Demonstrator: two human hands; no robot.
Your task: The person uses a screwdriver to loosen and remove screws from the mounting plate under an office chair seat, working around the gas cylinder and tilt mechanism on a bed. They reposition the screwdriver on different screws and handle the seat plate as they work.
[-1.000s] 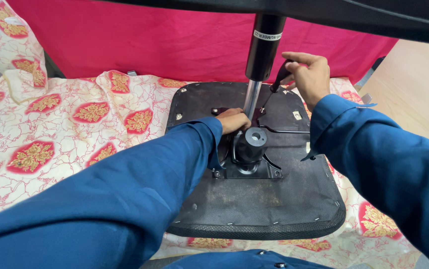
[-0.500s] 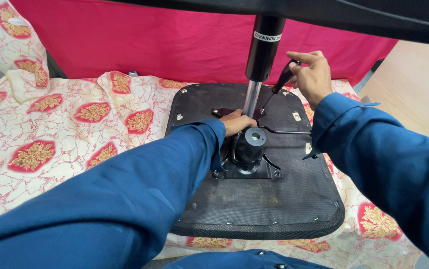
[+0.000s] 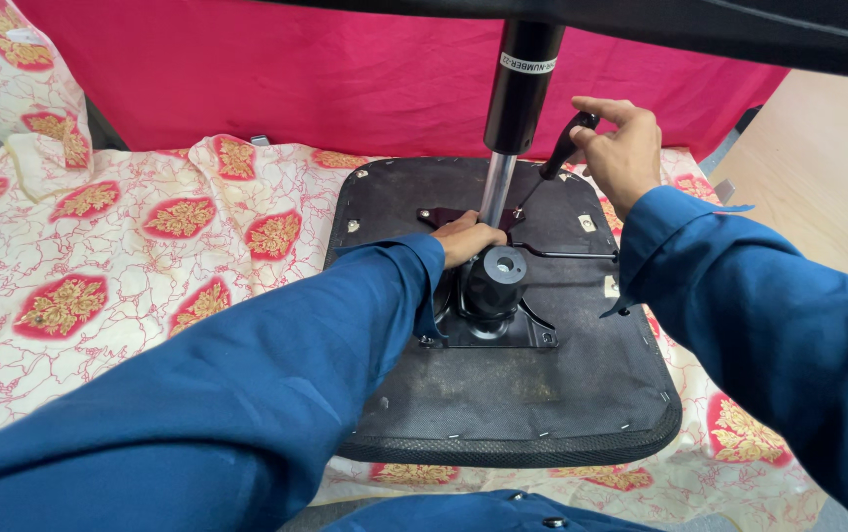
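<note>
Head view, looking down at an upturned office chair seat (image 3: 503, 394) lying on a cloth-covered surface. The underside of the seat is black fabric stapled round the rim; its near edge faces the person and its far edge lies close to the red cloth backdrop (image 3: 345, 89).

Right hand (image 3: 621, 153): fingers closed round the black handle of a screwdriver (image 3: 552, 163), above the far right corner of the seat. The tool is tilted; its thin shaft runs down and to the left, and the tip sits at the dark bracket plate (image 3: 444, 215) near the far edge of the seat.

Left hand (image 3: 468, 239): resting on the seat underside, at the far side of the mechanism plate (image 3: 493, 325), touching the bracket plate. Fingers curled down; whether they pinch anything cannot be told, as the knuckles hide it.

Mechanism plate: black metal, bolted near the seat centre, with a round black hub (image 3: 496, 274) standing up from it. A thin black lever rod (image 3: 572, 255) runs from the hub toward the right edge of the seat.

A gas lift cylinder (image 3: 518, 94), black upper body and bright chrome lower rod, stands upright just behind the left hand, its lower end hidden by the hand.

The white cloth with red and gold motifs (image 3: 99, 286) covers the surface to the left of the seat. Both sleeves are blue.
</note>
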